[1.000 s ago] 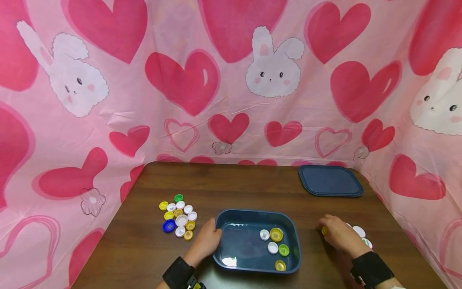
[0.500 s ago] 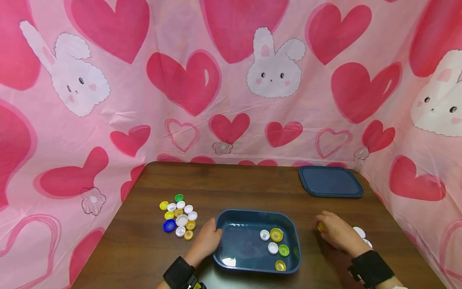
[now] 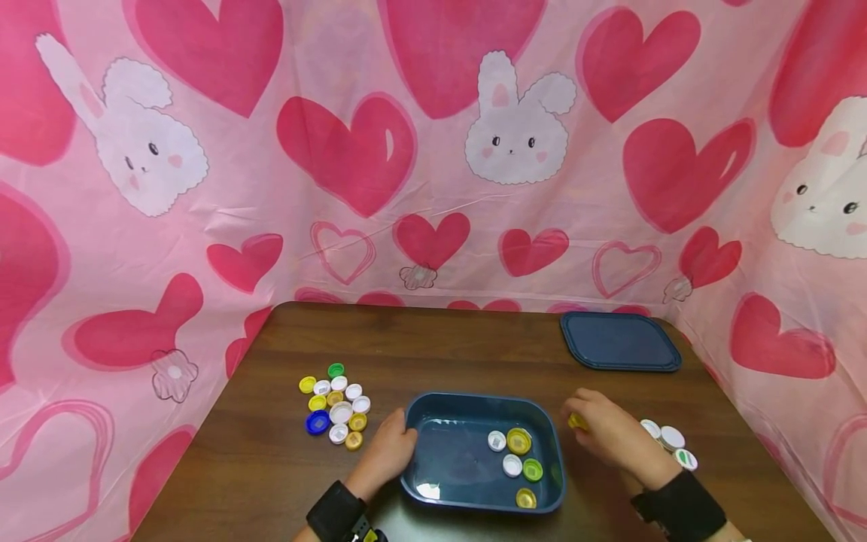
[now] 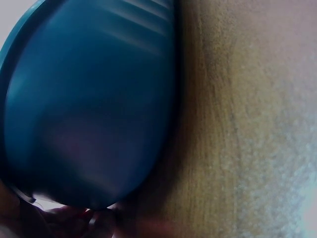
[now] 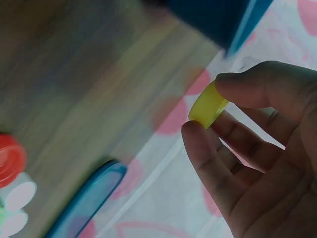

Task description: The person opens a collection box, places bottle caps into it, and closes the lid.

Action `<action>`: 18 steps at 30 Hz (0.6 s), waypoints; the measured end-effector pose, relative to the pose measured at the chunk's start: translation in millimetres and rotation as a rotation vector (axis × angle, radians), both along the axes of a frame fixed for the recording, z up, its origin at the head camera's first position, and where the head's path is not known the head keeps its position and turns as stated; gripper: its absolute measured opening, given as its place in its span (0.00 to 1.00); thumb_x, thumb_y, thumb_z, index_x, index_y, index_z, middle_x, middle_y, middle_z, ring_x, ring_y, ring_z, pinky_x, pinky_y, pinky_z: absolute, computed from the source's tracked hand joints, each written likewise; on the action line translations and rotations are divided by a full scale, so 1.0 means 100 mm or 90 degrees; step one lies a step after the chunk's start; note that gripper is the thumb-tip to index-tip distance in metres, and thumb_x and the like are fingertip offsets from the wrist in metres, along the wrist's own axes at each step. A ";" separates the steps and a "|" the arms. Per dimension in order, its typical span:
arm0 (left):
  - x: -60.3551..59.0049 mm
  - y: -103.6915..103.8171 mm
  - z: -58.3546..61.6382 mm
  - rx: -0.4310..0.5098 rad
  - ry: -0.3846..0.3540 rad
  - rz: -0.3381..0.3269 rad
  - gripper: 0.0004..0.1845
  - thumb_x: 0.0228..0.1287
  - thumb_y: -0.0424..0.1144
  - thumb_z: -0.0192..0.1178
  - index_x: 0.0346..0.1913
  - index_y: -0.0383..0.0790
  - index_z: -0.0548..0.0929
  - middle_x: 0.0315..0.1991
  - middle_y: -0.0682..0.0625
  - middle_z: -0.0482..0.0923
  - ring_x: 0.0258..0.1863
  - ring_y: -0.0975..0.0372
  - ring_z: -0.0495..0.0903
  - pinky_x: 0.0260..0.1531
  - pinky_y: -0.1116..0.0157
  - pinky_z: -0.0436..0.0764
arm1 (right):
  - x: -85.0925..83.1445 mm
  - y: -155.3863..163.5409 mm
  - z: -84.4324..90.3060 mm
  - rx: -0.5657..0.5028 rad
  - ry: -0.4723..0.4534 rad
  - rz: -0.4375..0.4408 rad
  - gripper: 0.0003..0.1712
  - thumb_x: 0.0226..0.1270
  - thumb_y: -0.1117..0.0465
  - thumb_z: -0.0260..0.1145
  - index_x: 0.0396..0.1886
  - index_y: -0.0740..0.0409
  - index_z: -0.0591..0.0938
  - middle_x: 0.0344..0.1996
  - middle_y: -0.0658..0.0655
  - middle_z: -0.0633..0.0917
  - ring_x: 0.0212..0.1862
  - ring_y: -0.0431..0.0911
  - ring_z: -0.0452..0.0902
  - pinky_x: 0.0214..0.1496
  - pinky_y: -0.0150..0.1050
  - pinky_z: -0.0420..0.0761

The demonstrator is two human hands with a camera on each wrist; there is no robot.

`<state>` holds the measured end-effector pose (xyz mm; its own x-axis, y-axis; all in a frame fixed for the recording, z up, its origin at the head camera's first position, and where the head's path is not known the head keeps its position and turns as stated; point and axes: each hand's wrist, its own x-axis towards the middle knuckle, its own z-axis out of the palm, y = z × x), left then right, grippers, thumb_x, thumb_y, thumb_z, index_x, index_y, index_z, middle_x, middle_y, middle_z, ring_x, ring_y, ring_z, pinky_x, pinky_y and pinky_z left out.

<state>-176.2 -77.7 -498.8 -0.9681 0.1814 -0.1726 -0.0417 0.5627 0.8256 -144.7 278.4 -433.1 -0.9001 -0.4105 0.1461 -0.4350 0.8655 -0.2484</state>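
My left hand (image 3: 390,452) grips the left rim of a dark blue plastic container (image 3: 443,455), which stands on the table; the left wrist view is filled by the container's side (image 4: 89,109). My right hand (image 3: 609,436) pinches a yellow bottle cap (image 5: 208,105) between thumb and fingertips, just right of the container and above the table. Inside the container, toward its right side, lie several bottle caps: white (image 3: 497,440), yellow (image 3: 518,440) and green (image 3: 533,470). In the right wrist view the cap shows on edge between the fingers.
A cluster of bottle caps (image 3: 341,412) lies on the table to the left. Several white caps (image 3: 672,437) sit to the right, near my right wrist; a red cap (image 5: 10,158) shows in the right wrist view. A flat blue lid (image 3: 619,341) rests at the back right.
My right hand has moved left with the yellow bottle cap, away from the right-hand caps, now more exposed, and toward the container. The left hand and container have stayed in place.
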 end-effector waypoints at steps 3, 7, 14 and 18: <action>0.00 -0.01 0.00 -0.001 0.002 -0.001 0.22 0.74 0.34 0.50 0.64 0.25 0.70 0.54 0.37 0.76 0.50 0.50 0.77 0.56 0.42 0.78 | 0.02 -0.12 0.05 0.008 0.007 0.019 0.16 0.49 0.73 0.76 0.35 0.54 0.84 0.36 0.48 0.79 0.40 0.45 0.75 0.41 0.42 0.84; 0.00 -0.01 -0.01 -0.004 0.006 -0.004 0.21 0.73 0.34 0.50 0.64 0.25 0.70 0.53 0.38 0.76 0.49 0.50 0.77 0.56 0.42 0.78 | 0.06 -0.27 0.10 0.015 0.006 0.047 0.15 0.51 0.72 0.75 0.37 0.55 0.85 0.37 0.48 0.79 0.42 0.45 0.74 0.41 0.40 0.83; -0.01 -0.02 -0.03 -0.004 0.004 -0.001 0.21 0.73 0.34 0.50 0.63 0.26 0.71 0.52 0.39 0.77 0.48 0.51 0.77 0.55 0.43 0.79 | 0.12 -0.56 0.11 0.029 -0.014 0.114 0.15 0.52 0.71 0.76 0.39 0.54 0.85 0.37 0.47 0.78 0.40 0.40 0.72 0.40 0.34 0.83; -0.02 -0.02 -0.04 -0.001 0.007 -0.002 0.21 0.73 0.33 0.50 0.63 0.26 0.71 0.52 0.39 0.77 0.48 0.51 0.77 0.55 0.43 0.79 | 0.17 -0.71 0.08 0.039 -0.053 0.151 0.15 0.55 0.70 0.75 0.40 0.52 0.86 0.38 0.46 0.80 0.41 0.39 0.72 0.39 0.31 0.82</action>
